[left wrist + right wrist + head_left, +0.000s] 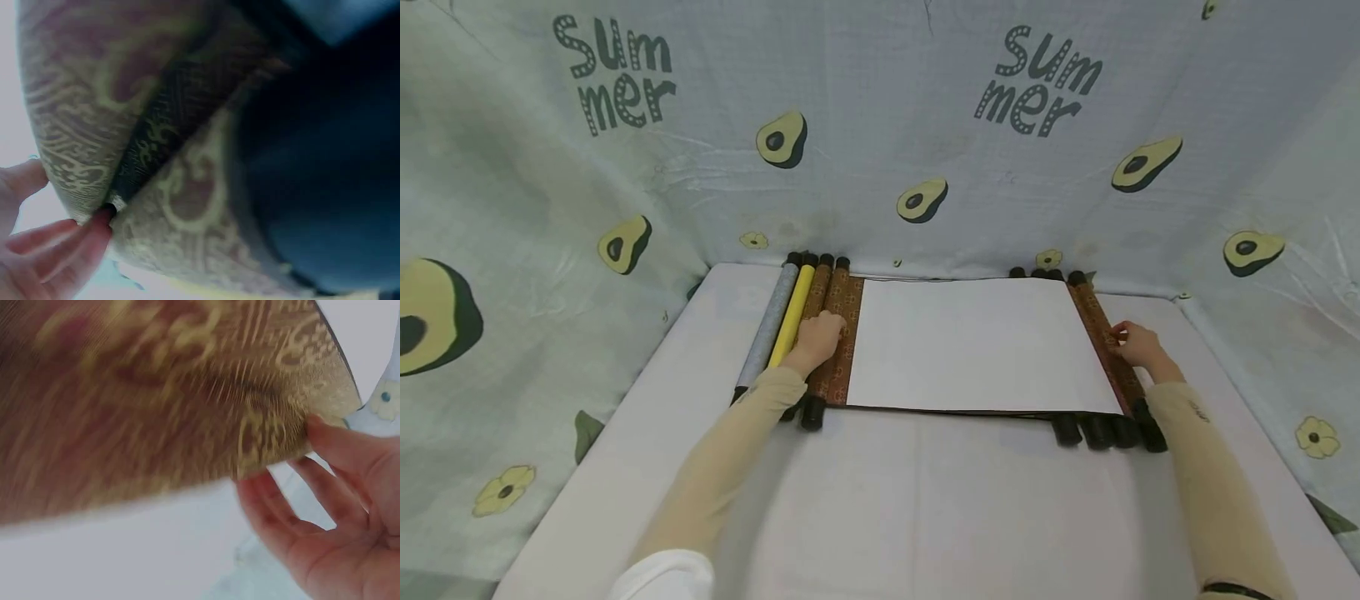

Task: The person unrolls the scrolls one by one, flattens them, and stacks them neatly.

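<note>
A hanging scroll lies partly unrolled, its white paper panel spread between brown patterned borders. My left hand grips the brown roll at its left end. In the left wrist view, the fingers reach into the gap between that brocade roll and a second brown roll. At the right end, my right hand pinches the brown right roll. The right wrist view has the thumb on top of the brocade and fingers under its edge.
Left of my left hand lie a yellow roll and a grey-blue roll. Several black rod ends stick out beneath the sheet at right. The white table meets an avocado-print cloth behind and at both sides.
</note>
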Demonstrator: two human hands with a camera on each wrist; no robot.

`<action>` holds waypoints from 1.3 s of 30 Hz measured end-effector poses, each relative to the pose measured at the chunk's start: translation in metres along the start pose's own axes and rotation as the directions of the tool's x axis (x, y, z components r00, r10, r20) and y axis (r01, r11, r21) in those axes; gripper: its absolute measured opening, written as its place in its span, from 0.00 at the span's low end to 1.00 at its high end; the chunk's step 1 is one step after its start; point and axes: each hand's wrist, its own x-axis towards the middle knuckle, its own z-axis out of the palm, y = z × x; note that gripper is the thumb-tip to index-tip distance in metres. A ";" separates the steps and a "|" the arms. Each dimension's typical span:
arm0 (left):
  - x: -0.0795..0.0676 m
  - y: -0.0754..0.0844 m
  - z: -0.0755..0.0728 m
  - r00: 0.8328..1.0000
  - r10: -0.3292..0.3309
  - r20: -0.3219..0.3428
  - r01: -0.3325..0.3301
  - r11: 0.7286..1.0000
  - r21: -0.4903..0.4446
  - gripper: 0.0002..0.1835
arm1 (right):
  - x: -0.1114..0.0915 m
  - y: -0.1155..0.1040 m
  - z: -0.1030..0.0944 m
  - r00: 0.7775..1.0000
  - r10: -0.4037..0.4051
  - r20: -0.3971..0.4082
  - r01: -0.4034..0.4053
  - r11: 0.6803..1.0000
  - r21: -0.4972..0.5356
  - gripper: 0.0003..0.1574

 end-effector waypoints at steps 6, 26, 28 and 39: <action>-0.003 -0.004 0.007 0.996 0.092 0.020 -0.094 0.949 0.301 0.08 | -0.038 -0.025 -0.011 0.985 -0.128 0.114 0.146 0.974 -0.174 0.31; -0.101 -0.007 -0.004 0.918 0.327 0.226 -0.390 0.849 0.356 0.45 | -0.155 -0.003 0.017 0.965 -0.211 0.156 0.234 0.960 -0.153 0.66; -0.104 -0.007 -0.001 0.926 0.313 0.211 -0.373 0.850 0.372 0.45 | -0.159 -0.003 0.020 0.970 -0.205 0.129 0.225 0.958 -0.175 0.68; -0.100 -0.008 0.001 0.941 0.291 0.171 -0.337 0.841 0.424 0.44 | -0.158 -0.015 0.021 0.991 -0.099 0.091 0.120 0.956 -0.267 0.65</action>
